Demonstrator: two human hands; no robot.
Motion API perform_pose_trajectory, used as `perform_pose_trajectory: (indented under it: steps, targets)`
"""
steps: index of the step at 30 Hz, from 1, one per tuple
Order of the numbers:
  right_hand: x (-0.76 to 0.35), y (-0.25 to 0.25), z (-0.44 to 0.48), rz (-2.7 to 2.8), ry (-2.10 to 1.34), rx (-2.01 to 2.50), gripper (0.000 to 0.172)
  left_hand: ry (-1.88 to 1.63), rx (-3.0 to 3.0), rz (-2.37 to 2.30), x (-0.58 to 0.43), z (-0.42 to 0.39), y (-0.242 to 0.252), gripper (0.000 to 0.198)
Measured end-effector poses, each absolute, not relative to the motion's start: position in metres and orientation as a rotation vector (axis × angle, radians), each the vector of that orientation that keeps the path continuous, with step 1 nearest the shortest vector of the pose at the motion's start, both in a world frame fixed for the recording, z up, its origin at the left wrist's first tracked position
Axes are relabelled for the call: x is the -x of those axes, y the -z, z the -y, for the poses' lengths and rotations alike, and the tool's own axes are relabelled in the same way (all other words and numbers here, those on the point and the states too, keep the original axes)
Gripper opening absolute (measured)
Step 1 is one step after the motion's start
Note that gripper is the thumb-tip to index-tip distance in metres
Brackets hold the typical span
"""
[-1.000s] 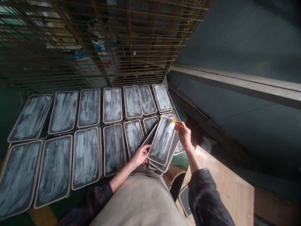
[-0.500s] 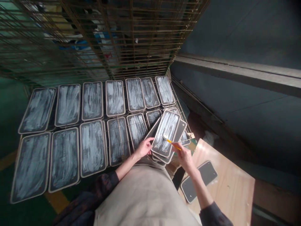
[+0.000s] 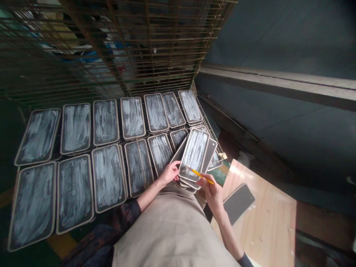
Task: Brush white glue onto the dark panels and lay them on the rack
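Observation:
My right hand (image 3: pixel 213 194) is closed around the yellow handle of a paintbrush (image 3: pixel 198 173). Its bristles rest on the lower left part of a dark rectangular panel (image 3: pixel 195 148) with rounded corners and a pale rim, streaked with white coating. That panel lies tilted on top of a small stack, where a bare grey panel (image 3: pixel 211 148) sticks out on the right. With fingers bent at the panel's lower left edge, my left hand (image 3: pixel 170 172) grips it; the fingertips are partly hidden.
Two rows of white-streaked panels (image 3: pixel 107 178) lie on a wire rack (image 3: pixel 141 157) to the left. Behind rises a wire grid (image 3: pixel 164 44). A wooden board (image 3: pixel 267 222) at lower right carries a bare grey panel (image 3: pixel 239 203). A blue-grey wall (image 3: pixel 278 96) stands on the right.
The brush has moved down and left along the panel, and its handle lies flatter. White streaks now cover more of the panel's lower part. My left hand stays at the edge.

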State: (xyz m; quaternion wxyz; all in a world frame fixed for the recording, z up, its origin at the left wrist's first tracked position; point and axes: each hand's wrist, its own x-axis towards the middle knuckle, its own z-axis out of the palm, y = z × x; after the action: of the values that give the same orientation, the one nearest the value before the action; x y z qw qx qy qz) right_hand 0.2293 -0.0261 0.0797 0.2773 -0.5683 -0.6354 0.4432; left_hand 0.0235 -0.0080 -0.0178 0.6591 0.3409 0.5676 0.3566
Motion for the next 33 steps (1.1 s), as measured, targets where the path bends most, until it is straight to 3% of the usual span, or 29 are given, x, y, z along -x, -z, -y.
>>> perform_pose_trajectory:
  steps: [9,21,33]
  targets:
    - [-0.235,-0.075,0.040,1.661,-1.360,1.537,0.026,-0.829,-0.744,-1.278,-0.025,0.009,0.021,0.042]
    - [-0.259,-0.076,0.033,1.363,-1.278,1.622,0.029,-0.806,-0.750,-1.255,-0.022,0.008,0.018,0.041]
    - [-0.269,-0.040,-0.017,1.513,-0.773,1.531,0.033,-0.823,-0.554,-1.011,-0.017,-0.003,-0.007,0.027]
